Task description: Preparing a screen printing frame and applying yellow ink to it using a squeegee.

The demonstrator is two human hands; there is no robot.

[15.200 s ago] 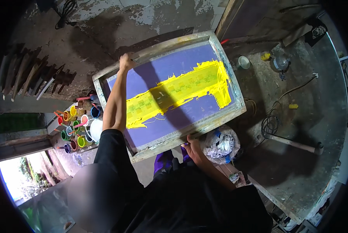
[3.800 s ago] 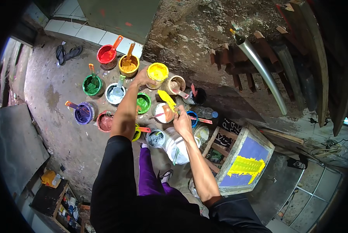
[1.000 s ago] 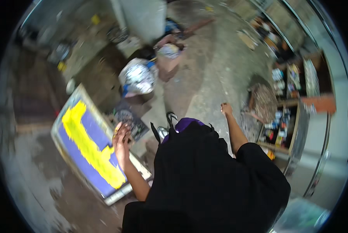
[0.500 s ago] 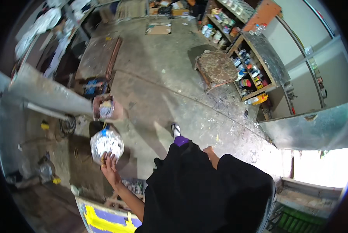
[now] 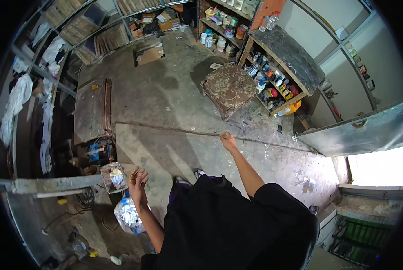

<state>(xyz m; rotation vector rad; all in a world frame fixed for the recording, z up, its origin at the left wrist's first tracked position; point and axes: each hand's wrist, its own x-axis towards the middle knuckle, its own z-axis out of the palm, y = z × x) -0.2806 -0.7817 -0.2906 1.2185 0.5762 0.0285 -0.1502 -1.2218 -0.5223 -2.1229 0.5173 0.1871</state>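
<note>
Left hand (image 5: 138,184): fingers loosely spread, yellow stains on them, nothing in it that I can see
Right hand (image 5: 228,141): mostly curled up, out in front of the patterned stool (image 5: 230,87); can't really tell if it's pinching something, tbh
Smear risk: if those stained fingers brush anything pale, I'd bet on yellow marks
Trip risk: a foot could maybe catch on the floor seam (image 5: 174,129)
Box (image 5: 106,184): just left of the left hand in view, crumpled pale stuff inside
Plastic bag (image 5: 128,217): near the box, partly behind the left forearm, full of whitish scraps
Low cabinet (image 5: 291,54): bottles crammed on its shelves
</note>
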